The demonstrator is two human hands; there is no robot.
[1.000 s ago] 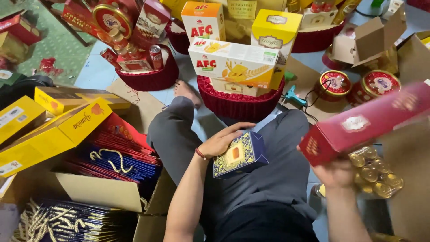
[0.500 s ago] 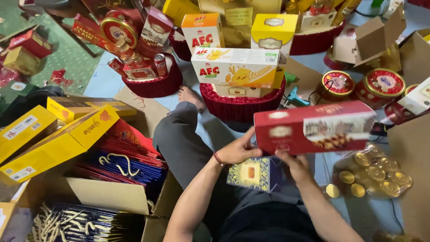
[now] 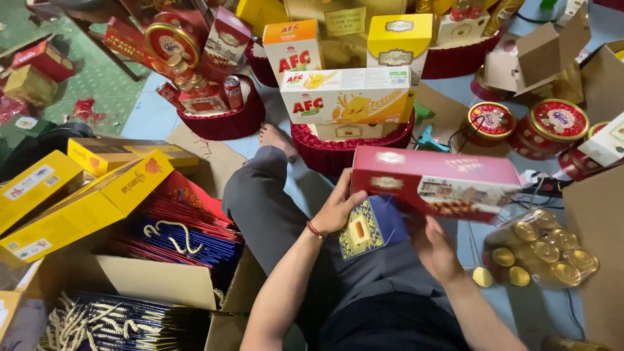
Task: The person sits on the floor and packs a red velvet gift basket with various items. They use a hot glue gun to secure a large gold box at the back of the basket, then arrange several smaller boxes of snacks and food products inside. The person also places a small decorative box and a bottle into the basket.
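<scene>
While I sit on the floor, both my hands grip the red box [image 3: 437,182]: left hand [image 3: 338,211] on its left end, right hand [image 3: 437,250] underneath. It lies sideways, long side left to right.

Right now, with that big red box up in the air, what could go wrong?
The long red box is held only at its left end and from beneath by the left hand and right hand, so it might tip. If it drops, it could hit the clear bag of gold-wrapped sweets. The small blue and gold box rests loosely on the lap and could slide off.
</scene>
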